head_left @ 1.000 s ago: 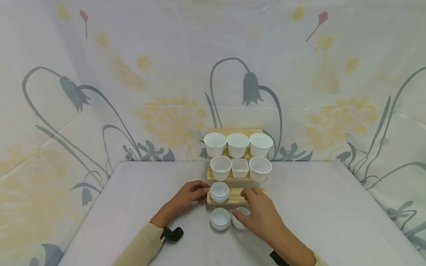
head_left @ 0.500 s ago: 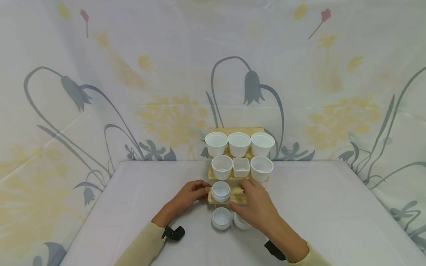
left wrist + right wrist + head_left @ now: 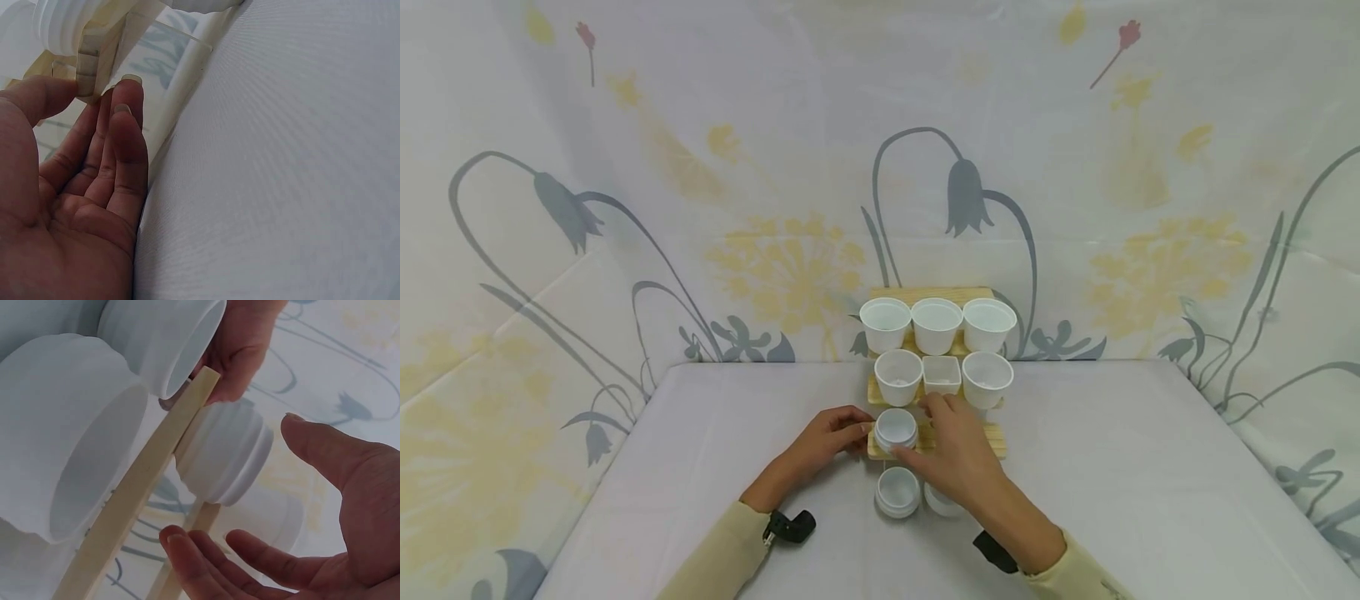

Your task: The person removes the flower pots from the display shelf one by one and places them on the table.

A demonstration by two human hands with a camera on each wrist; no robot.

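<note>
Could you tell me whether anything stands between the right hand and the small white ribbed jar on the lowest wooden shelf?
Nothing visible does: the right hand is open right beside the small white ribbed jar, with only air between.

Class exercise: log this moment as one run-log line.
left hand: touches wooden rack bottom step | right hand: open beside jar | two jars on table

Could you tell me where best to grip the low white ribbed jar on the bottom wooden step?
Pinch the low white ribbed jar across its ridged side wall, from above. It stands upright and open-mouthed, the left hand occupies its left, and the right hand hovers open beside it.
</note>
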